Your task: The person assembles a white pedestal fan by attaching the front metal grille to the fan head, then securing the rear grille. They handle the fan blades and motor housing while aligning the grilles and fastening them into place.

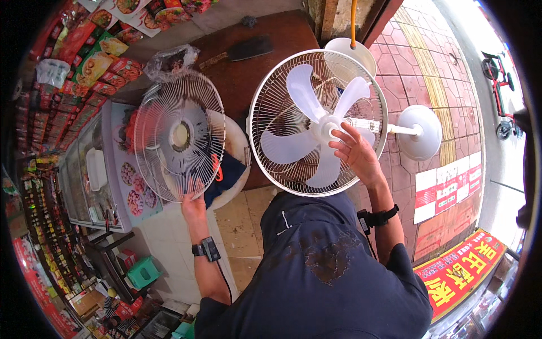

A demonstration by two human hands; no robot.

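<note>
A round wire fan guard (180,135) with a pale disc at its centre is held up to my left. The fingers of my left hand (193,199) are closed on its lower rim. In front of me stands a pedestal fan with its blades (289,148) uncovered, set inside the white rear cage (257,169). My right hand (360,158) is raised beside the pale hub (330,130), fingers apart and holding nothing. Whether the fingertips touch the hub I cannot tell. The fan's white round base (419,133) lies to the right on its pole.
A brown table (282,28) holds a cleaver (248,49) and a plastic bag (169,61). A white bucket (361,55) stands behind the fan. Left are a glass-topped freezer (90,175) and shelves of packets (42,220). Red paving (418,90) and a red banner (463,274) lie right.
</note>
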